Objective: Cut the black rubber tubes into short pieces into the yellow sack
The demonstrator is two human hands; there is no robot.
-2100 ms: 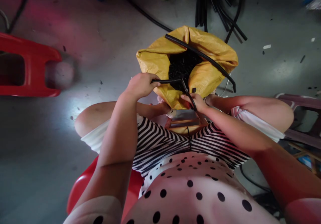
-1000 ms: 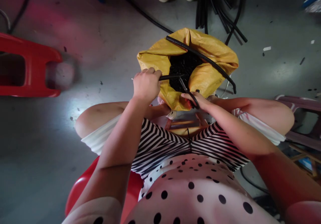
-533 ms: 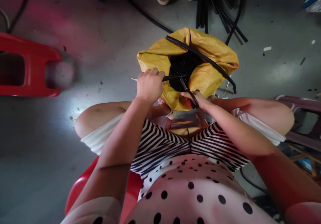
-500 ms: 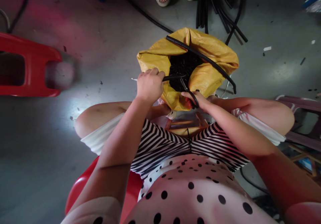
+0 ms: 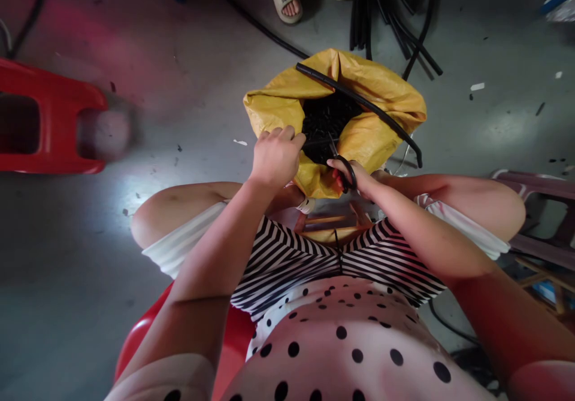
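My left hand [image 5: 277, 154] is closed around a short black tube [image 5: 317, 144] that points right over the mouth of a yellow sack [image 5: 276, 109]. In my right hand [image 5: 354, 176] is a pair of scissors [image 5: 348, 179] with black handles, its blades reaching up to the tube's free end. Many short black pieces [image 5: 330, 114] fill the inside of the sack. Across the sack's folded rim lies a longer black corrugated tube [image 5: 359, 99], touched by neither hand. Whether the blades are closed on the tube cannot be made out.
Several long black tubes [image 5: 395, 18] lie on the floor beyond the sack, beside another person's sandalled foot [image 5: 287, 3]. A red plastic stool [image 5: 49, 117] stands at left, a dull purple one [image 5: 539, 209] at right. Small scraps dot the floor.
My left hand has shifted slightly right, and less of the tube shows beyond it. The scissors have stayed almost in place. The other person's foot has moved a little nearer.
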